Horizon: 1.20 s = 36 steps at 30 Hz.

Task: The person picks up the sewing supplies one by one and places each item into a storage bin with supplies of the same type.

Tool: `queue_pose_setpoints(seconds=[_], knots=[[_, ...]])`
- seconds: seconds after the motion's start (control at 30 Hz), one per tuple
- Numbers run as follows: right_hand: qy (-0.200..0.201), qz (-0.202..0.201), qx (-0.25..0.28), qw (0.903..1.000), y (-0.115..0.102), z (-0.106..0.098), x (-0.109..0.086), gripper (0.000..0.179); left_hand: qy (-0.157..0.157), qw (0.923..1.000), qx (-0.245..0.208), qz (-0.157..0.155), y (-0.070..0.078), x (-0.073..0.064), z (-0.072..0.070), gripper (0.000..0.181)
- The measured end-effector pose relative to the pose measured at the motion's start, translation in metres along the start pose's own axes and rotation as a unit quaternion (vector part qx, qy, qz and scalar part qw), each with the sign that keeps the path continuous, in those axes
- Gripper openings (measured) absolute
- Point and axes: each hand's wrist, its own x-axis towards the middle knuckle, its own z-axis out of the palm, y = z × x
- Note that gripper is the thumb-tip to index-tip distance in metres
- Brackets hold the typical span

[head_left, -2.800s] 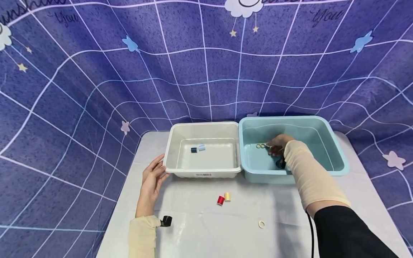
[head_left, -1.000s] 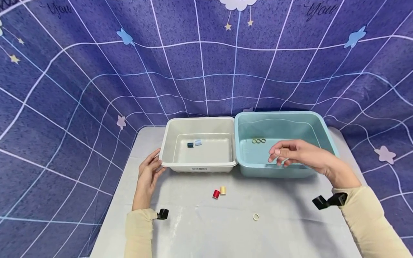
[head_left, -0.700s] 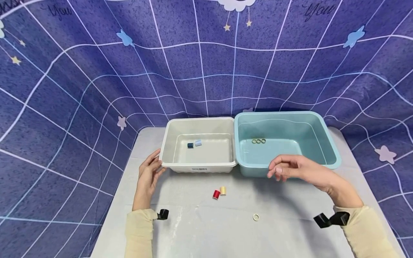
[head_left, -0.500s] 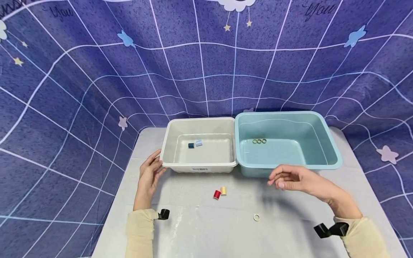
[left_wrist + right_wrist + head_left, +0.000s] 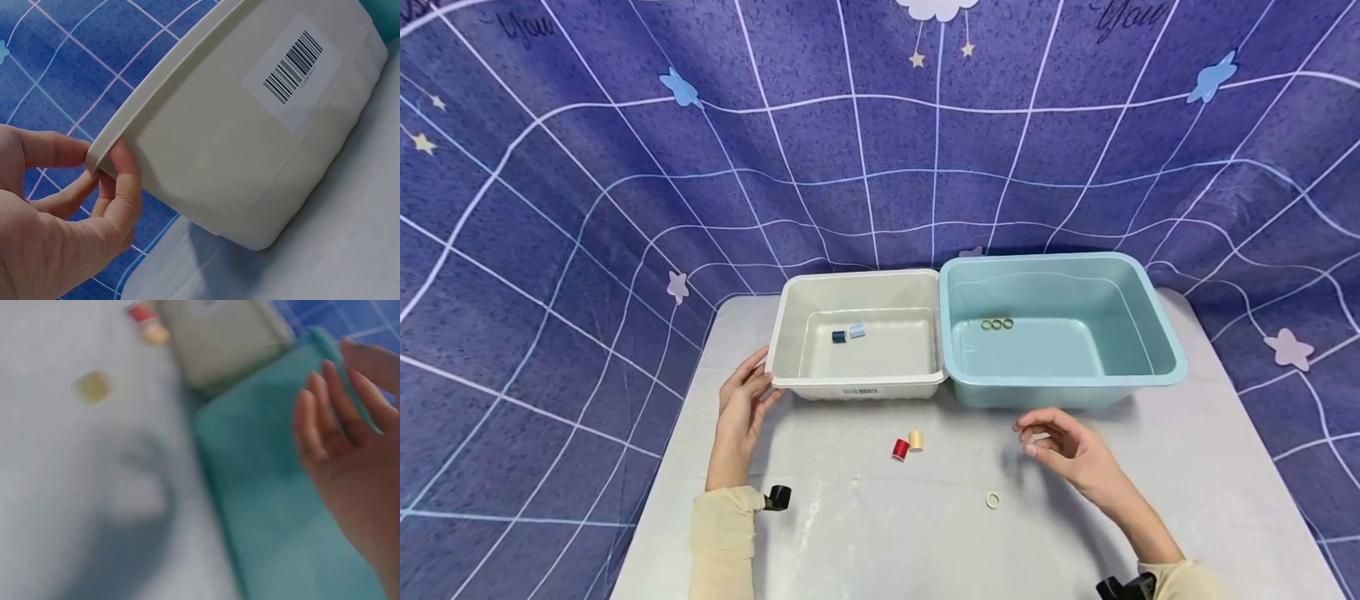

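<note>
My left hand pinches the front left corner of a white plastic bin; the left wrist view shows thumb and fingers around its rim. Inside lie a dark blue thread spool and a light blue one. My right hand, holding nothing, hovers with loosely bent fingers in front of a teal bin. Three small rings sit in a row on that bin's floor. Another pale ring rests on the table, left of and nearer than the right hand.
A red thread spool and a yellow one lie together on the white-covered table, in front of the white bin. Both bins stand side by side against a purple-blue grid-patterned curtain.
My right hand has come out of the teal bin, leaving three rings there, and has moved down toward the near side over the table. The left hand keeps its place on the white bin.
</note>
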Motion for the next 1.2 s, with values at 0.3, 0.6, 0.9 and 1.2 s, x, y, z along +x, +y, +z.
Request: queue_pose_setpoints(seconds=[0.3, 0.6, 0.9, 1.2], knots=[[0.035, -0.085, -0.22, 0.9712, 0.037, 0.028, -0.012, 0.055, 0.006, 1.0, 0.005, -0.002, 0.0, 0.001, -0.001, 0.052], [-0.062, -0.088, -0.425, 0.8987, 0.054, 0.031, -0.027, 0.077, 0.004, 1.0, 0.005, 0.006, -0.001, 0.001, 0.0, 0.052], [-0.136, -0.158, -0.49, 0.8464, 0.079, 0.023, -0.029, 0.077, 0.004, 0.9999, 0.008, 0.007, -0.001, 0.001, -0.001, 0.054], [-0.176, -0.22, -0.501, 0.8187, 0.092, 0.018, -0.022, 0.056, 0.0, 0.9999, 0.003, 0.01, -0.001, 0.001, -0.002, 0.054]])
